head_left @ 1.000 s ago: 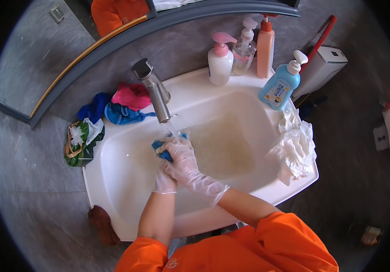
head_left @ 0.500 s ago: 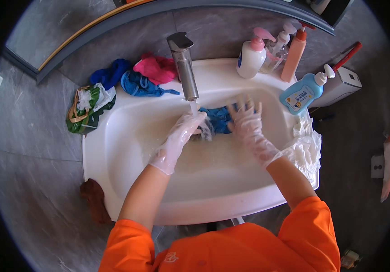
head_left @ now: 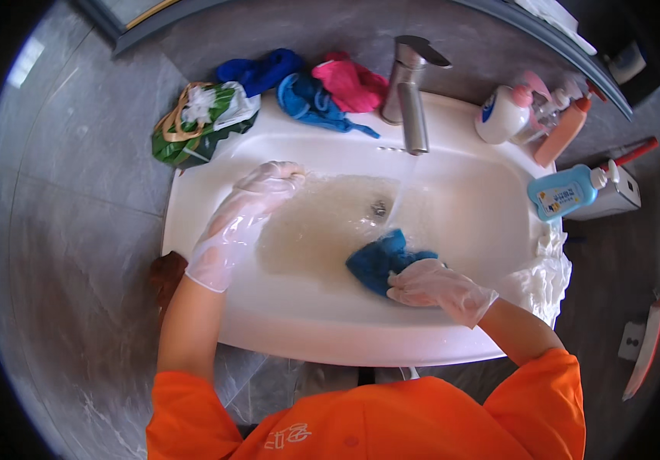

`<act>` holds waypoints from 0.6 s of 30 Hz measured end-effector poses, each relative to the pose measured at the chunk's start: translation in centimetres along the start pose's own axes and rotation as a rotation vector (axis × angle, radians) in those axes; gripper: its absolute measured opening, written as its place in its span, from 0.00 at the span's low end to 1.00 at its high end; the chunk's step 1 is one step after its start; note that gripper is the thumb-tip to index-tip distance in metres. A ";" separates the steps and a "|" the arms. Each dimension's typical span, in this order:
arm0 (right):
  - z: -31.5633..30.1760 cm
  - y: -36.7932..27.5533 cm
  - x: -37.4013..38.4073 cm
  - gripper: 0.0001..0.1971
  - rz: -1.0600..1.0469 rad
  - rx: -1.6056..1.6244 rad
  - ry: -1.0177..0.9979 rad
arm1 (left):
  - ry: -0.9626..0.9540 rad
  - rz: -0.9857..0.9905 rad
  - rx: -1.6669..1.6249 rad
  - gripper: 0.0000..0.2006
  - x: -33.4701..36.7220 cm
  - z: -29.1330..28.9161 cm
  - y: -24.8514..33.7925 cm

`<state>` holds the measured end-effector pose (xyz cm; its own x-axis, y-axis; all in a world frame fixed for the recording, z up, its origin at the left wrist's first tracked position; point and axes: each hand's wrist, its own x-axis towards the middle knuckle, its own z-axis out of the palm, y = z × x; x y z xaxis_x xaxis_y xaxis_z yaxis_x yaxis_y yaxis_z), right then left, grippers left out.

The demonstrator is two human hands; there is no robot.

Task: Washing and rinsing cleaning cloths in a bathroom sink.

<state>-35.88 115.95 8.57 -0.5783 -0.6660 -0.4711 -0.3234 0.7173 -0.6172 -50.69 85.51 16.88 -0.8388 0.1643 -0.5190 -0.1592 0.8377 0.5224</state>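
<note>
My right hand (head_left: 441,287), in a clear plastic glove, grips a wet blue cloth (head_left: 382,261) by its right edge, close to the sink's front wall. The cloth hangs bunched over the shallow water. My left hand (head_left: 268,184), gloved as well, is at the left side of the basin with its fingers curled in; no object shows in it. The white sink (head_left: 299,322) holds cloudy water (head_left: 307,222) around a metal drain (head_left: 378,208). From the silver faucet (head_left: 414,115) a thin stream runs down beside the drain.
On the back left rim lie a dark blue cloth (head_left: 261,70), a lighter blue one (head_left: 307,103), a pink one (head_left: 351,84) and a green bag (head_left: 207,126). Pump bottles, including a light blue one (head_left: 564,192), line the right. White crumpled cloth (head_left: 537,280) drapes the right rim.
The view has shifted left. My right hand has drawn the blue cloth from under the faucet toward the front; my left hand has left the stream for the basin's left side.
</note>
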 end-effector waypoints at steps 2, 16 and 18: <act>-0.6 -1.0 -0.1 0.11 -0.458 0.204 0.278 | 0.057 0.016 -0.024 0.19 -2.0 -1.3 0.4; 5.0 -13.3 23.6 0.13 -0.299 0.447 0.599 | 0.231 0.147 -0.428 0.14 -4.6 -3.7 -4.6; 4.7 -14.1 26.0 0.12 -0.304 0.430 0.836 | 0.244 0.153 -0.504 0.14 -4.3 -3.5 -4.8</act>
<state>-42.86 87.52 2.11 -0.9124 -0.3315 0.2400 -0.3417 0.2942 -0.8926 -48.18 78.97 19.02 -0.9580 0.0891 -0.2726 -0.2049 0.4526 0.8678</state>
